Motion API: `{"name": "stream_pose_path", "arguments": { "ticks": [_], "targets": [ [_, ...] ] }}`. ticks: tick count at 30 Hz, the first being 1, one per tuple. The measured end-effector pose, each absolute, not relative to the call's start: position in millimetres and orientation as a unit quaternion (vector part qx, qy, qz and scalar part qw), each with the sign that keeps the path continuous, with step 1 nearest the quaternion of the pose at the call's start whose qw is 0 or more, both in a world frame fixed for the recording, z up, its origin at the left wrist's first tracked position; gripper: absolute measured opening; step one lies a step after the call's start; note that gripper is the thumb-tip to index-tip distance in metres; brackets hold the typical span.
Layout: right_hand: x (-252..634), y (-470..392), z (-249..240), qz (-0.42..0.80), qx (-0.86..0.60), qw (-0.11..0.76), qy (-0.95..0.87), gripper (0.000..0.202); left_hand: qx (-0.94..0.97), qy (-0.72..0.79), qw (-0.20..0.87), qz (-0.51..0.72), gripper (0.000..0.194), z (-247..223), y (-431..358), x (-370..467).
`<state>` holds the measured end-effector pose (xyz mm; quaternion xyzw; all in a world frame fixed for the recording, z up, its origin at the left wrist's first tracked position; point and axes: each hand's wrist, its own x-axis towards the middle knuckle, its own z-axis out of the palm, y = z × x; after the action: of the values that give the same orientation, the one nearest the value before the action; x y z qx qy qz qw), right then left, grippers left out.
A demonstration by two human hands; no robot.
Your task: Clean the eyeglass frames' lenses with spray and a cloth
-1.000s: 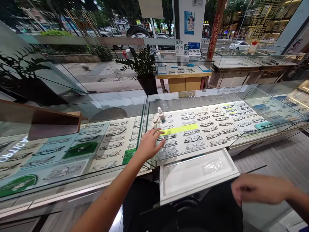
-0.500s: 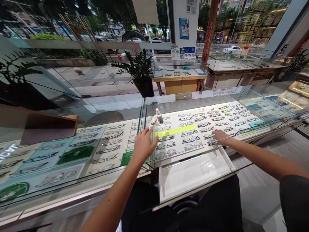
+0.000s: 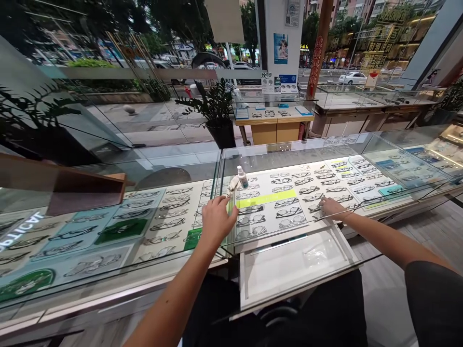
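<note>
Wide window (image 3: 119, 74) facing you, daylight outside.
Through the glass you see trees (image 3: 173, 24), pavement (image 3: 155, 115) and a white car (image 3: 352, 78). Ahead of you, a potted plant (image 3: 219, 113) stands just beside a yellow-fronted cabinet (image 3: 264, 135). A poster (image 3: 281, 48) hangs on the white pillar (image 3: 276, 19); right of it, a red ornament (image 3: 316, 60) hangs by a brown post (image 3: 324, 26). Grey plank floor (image 3: 427, 236) shows at your right.

Over the last second the right hand (image 3: 332, 209) has moved from the lower right of the frame up to the eyeglasses (image 3: 313, 198) right of centre, more of a dark sleeve (image 3: 432, 299) shows at lower right, and the left hand (image 3: 216, 218) has drawn slightly leftward off the yellow strip (image 3: 271, 197).
</note>
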<state>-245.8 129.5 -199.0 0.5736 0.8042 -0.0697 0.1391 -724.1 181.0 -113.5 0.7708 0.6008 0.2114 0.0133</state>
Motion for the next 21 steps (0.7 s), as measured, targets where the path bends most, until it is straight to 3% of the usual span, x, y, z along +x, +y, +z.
{"name": "stream_pose_path", "arguments": {
  "ticks": [4, 8, 13, 17, 21],
  "targets": [
    [-257, 131, -201, -0.056, 0.584, 0.159, 0.794, 0.03, 0.762, 0.602, 0.008, 0.24, 0.025, -110, 179, -726],
    [-264, 127, -196, -0.045, 0.602, 0.168, 0.779, 0.029, 0.752, 0.616, 0.018, 0.234, 0.015, -108, 179, -724],
    [-274, 124, -179, -0.04, 0.615, 0.188, 0.765, 0.022, 0.741, 0.636, 0.026, 0.215, 0.046, -104, 180, -717],
    [-292, 113, -163, -0.05, 0.618, 0.209, 0.756, 0.022, 0.739, 0.646, 0.024, 0.192, 0.028, -102, 180, -715],
    [-316, 87, -147, -0.091, 0.598, 0.221, 0.765, 0.021, 0.747, 0.638, -0.001, 0.188, 0.024, -105, 179, -715]
  ]
}}
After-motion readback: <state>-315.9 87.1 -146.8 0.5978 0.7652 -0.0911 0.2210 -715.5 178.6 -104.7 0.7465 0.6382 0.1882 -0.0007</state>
